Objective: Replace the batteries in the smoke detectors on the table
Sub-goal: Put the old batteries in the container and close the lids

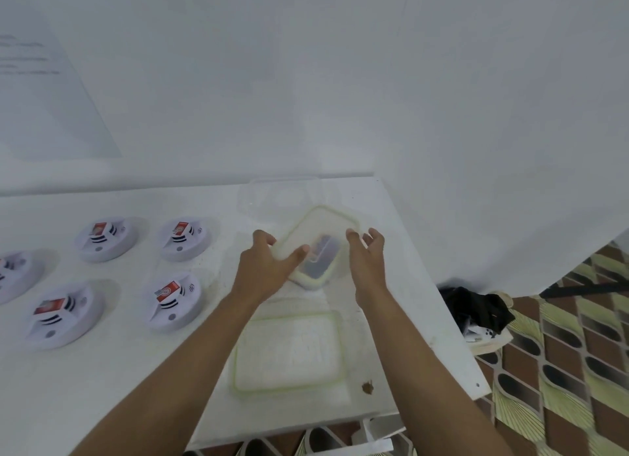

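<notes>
Several white round smoke detectors (172,301) lie on the white table (401,285) at the left, each with a red-and-white battery showing in its top. In the middle stands a small plastic box (321,263) with dark things inside, blurred. Its cream-rimmed lid (323,227) sits tilted over the box. My left hand (269,268) pinches the lid's left edge, thumb on top and fingers behind. My right hand (369,261) hovers at the lid's right edge, fingers spread and relaxed, holding nothing.
A second lid (289,352) with a green rim lies flat near the table's front. A clear empty container (282,193) stands behind the box. The table's right edge drops to a patterned floor where a black bag (476,309) lies. A small brown spot (367,387) marks the front right.
</notes>
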{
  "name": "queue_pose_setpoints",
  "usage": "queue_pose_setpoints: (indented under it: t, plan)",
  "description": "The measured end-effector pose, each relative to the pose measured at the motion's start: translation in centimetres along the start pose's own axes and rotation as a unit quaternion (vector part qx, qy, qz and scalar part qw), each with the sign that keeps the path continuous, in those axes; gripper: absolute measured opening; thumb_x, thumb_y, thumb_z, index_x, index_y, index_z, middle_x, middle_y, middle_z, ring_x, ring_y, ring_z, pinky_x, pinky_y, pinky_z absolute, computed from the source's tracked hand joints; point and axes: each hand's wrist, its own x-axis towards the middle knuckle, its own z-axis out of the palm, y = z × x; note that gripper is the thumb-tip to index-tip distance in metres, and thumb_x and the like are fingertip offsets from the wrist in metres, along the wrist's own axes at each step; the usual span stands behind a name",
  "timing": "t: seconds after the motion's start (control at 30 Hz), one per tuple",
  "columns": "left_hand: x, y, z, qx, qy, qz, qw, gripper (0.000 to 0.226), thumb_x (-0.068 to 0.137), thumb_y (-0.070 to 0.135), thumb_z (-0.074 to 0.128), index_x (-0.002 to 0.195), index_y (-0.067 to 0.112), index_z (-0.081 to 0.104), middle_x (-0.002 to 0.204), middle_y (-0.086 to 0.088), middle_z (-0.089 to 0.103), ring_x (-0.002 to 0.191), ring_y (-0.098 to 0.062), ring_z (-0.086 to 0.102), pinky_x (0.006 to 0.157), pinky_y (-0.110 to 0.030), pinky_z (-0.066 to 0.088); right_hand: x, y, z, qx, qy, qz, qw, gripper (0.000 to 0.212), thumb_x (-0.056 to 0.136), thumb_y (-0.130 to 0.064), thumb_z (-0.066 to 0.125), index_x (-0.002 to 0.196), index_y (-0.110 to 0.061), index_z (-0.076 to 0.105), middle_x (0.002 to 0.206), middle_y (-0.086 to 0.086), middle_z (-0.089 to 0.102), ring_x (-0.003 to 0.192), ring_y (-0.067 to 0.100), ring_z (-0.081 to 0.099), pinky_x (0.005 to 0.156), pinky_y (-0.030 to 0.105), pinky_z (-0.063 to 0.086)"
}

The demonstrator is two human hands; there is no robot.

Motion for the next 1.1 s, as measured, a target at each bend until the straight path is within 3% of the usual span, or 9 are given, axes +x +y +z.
queue_pose_setpoints:
  t: [0.1, 0.27, 0.33, 0.4, 0.47, 0.53, 0.7, 0.93, 1.1]
  plan:
    - [-1.5, 2.3, 2.1, 0.041, -0.016, 0.052, 0.998, 0.067, 0.074, 0.074, 0.062, 0.096, 0.015, 0.040, 0.080, -0.005, 0.064, 0.064, -0.022, 0.067, 0.059, -0.041, 0.057, 0.4, 0.0, -0.8, -0.012, 0.003, 0.003, 1.000, 0.065, 0.102, -0.039, 0.053, 0.157, -0.025, 0.021, 0.161, -0.003, 0.031, 0.140, 0.020, 0.041, 0.101, 0.028, 0.032]
    - [-1.2, 4.0, 3.3, 0.110, -0.036, 0.097, 0.989, 0.053, 0.086, 0.064, 0.055, 0.094, 0.013, 0.045, 0.080, -0.002, 0.058, 0.067, -0.018, 0.057, 0.056, -0.031, 0.045, 1.4, -0.5, -3.1, -0.063, -0.017, -0.019, 0.998, 0.048, 0.104, -0.035, 0.049, 0.149, -0.021, 0.037, 0.136, -0.003, 0.053, 0.110, 0.014, 0.053, 0.090, 0.027, 0.043]
    - [0.0, 4.0, 3.7, 0.059, -0.079, 0.092, 0.991, 0.062, 0.088, 0.059, 0.056, 0.124, 0.009, 0.043, 0.112, -0.006, 0.059, 0.096, -0.023, 0.060, 0.077, -0.032, 0.049, 1.6, -0.5, -3.5, -0.086, -0.037, -0.026, 0.995, 0.051, 0.105, -0.036, 0.048, 0.152, -0.020, 0.035, 0.135, -0.004, 0.052, 0.111, 0.013, 0.052, 0.089, 0.026, 0.042]
    - [0.6, 4.6, 4.1, -0.015, -0.136, 0.082, 0.987, 0.078, 0.093, 0.053, 0.053, 0.152, 0.016, 0.018, 0.149, -0.003, 0.038, 0.133, -0.024, 0.043, 0.107, -0.030, 0.035, 1.7, -0.4, -3.6, -0.101, -0.040, -0.032, 0.994, 0.053, 0.104, -0.037, 0.047, 0.153, -0.021, 0.035, 0.137, -0.006, 0.051, 0.117, 0.013, 0.052, 0.096, 0.028, 0.043]
    - [0.6, 5.1, 4.3, -0.057, -0.176, 0.075, 0.980, 0.077, 0.099, 0.045, 0.048, 0.156, 0.018, 0.004, 0.151, 0.010, 0.025, 0.143, -0.015, 0.028, 0.102, -0.018, 0.023, 1.8, -0.3, -3.5, -0.114, -0.040, -0.036, 0.992, 0.050, 0.103, -0.038, 0.048, 0.150, -0.022, 0.040, 0.138, -0.006, 0.055, 0.122, 0.016, 0.055, 0.105, 0.034, 0.045]
    - [0.8, 4.7, 4.7, -0.079, -0.190, 0.059, 0.977, 0.079, 0.099, 0.049, 0.044, 0.156, 0.024, -0.004, 0.160, 0.009, 0.016, 0.145, -0.015, 0.025, 0.106, -0.023, 0.024, 1.9, -0.3, -3.4, -0.130, -0.045, -0.039, 0.990, 0.045, 0.103, -0.038, 0.047, 0.146, -0.022, 0.046, 0.137, -0.003, 0.058, 0.122, 0.019, 0.057, 0.104, 0.035, 0.046]
    - [1.0, 3.3, 5.1, -0.149, -0.208, 0.004, 0.967, 0.072, 0.099, 0.053, 0.040, 0.155, 0.038, -0.005, 0.161, 0.007, 0.019, 0.144, -0.018, 0.028, 0.098, -0.026, 0.029, 1.9, -0.2, -3.1, -0.136, -0.046, -0.043, 0.989, 0.043, 0.105, -0.038, 0.044, 0.145, -0.023, 0.046, 0.134, -0.003, 0.060, 0.116, 0.018, 0.058, 0.092, 0.028, 0.043]
    - [1.7, 2.6, 5.0, -0.165, -0.236, 0.014, 0.957, 0.076, 0.097, 0.058, 0.041, 0.155, 0.038, -0.003, 0.158, 0.014, 0.020, 0.144, -0.015, 0.029, 0.108, -0.029, 0.030, 2.0, -0.3, -3.1, -0.162, -0.050, -0.032, 0.985, 0.051, 0.103, -0.044, 0.043, 0.150, -0.026, 0.039, 0.141, -0.004, 0.055, 0.127, 0.020, 0.054, 0.109, 0.041, 0.045]
    - [3.0, 3.8, 4.2, -0.165, -0.190, 0.002, 0.968, 0.073, 0.091, 0.037, 0.064, 0.146, 0.033, 0.016, 0.135, -0.001, 0.048, 0.109, -0.017, 0.057, 0.091, -0.042, 0.053, 2.5, -1.1, -4.2, -0.222, -0.106, -0.056, 0.968, 0.055, 0.098, -0.049, 0.045, 0.142, -0.014, 0.049, 0.138, 0.006, 0.059, 0.130, 0.027, 0.054, 0.110, 0.040, 0.042]
